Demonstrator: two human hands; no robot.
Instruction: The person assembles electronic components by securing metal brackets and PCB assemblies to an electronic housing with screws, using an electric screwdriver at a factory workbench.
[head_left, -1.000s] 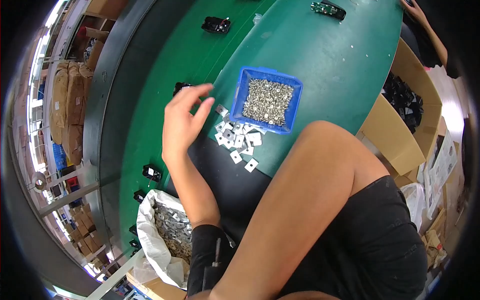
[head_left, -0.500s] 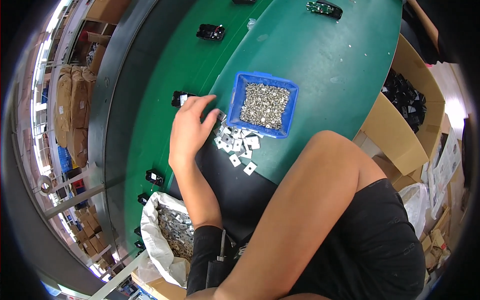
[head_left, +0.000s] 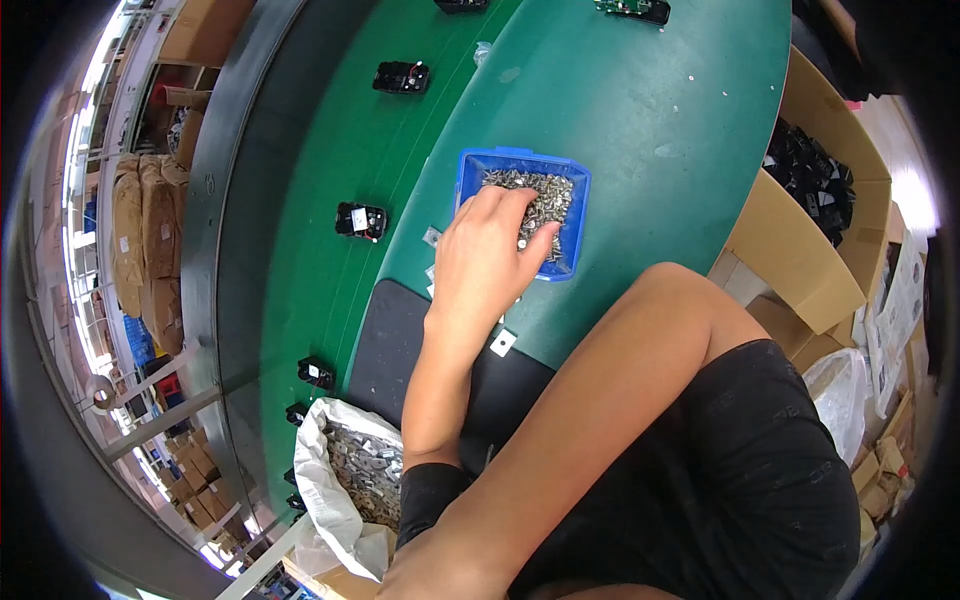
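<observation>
My left hand (head_left: 485, 245) reaches over the blue plastic bin (head_left: 572, 262), its fingers bent down to the small silver screws (head_left: 551, 200) inside. Thumb and forefinger stand apart, with nothing visible between them. The other fingertips are hard to make out. Beneath the hand and wrist lie square metal plates with a centre hole, mostly hidden; one plate (head_left: 503, 342) shows beside my forearm. My right arm (head_left: 600, 390) is bent, its elbow over the table edge, and its forearm runs back to the lower edge. The right hand lies outside the picture.
Left of the green table (head_left: 650, 190), a green belt (head_left: 310, 270) carries several black casings (head_left: 361, 221). A white sack (head_left: 320, 490) of metal pieces stands beside my left arm. A circuit board (head_left: 622, 7) lies at the far edge. To the right stands a carton (head_left: 795, 260) of black parts.
My left hand has moved right, from beside a casing at the belt to the screws in the blue bin. It now covers most of the metal plates. The view has shifted slightly.
</observation>
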